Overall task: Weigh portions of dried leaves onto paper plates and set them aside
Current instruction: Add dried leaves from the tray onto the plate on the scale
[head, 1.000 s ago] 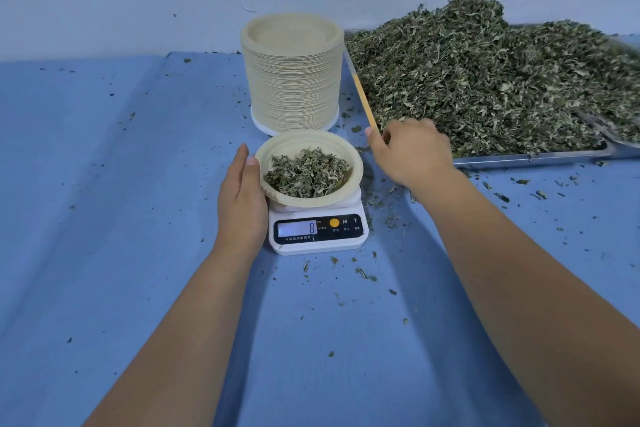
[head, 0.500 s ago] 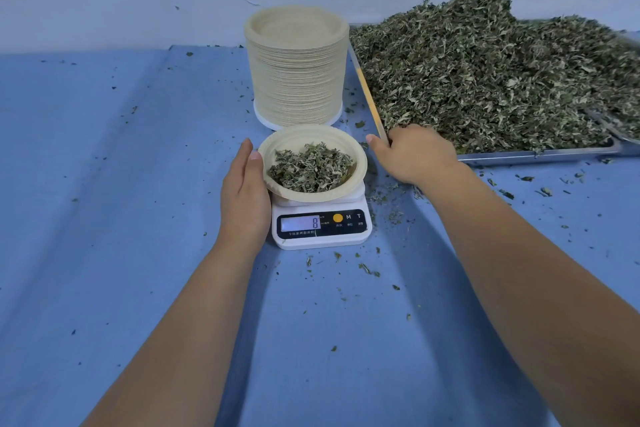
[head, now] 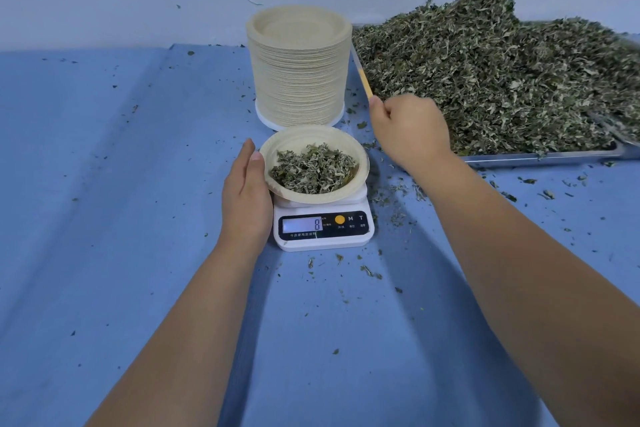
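Both forearms are stretching toward the scale [head: 323,229]. The left hand [head: 247,194] is lying straight-fingered just left of it, thumb touching the paper plate [head: 304,134] of dried leaves [head: 313,168] sitting on top. Its display is showing 8, beside M and T. The right hand [head: 408,130] is holding its fingers curled behind-right of the scale, at the tray [head: 540,158] corner; round what, I cannot tell

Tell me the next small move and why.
Probably, if 8 is the target portion, slide the left hand under the paper plate and lift it off the scale: the display reads 8, the leaves sit settled, and that hand rests open against the plate's left rim.
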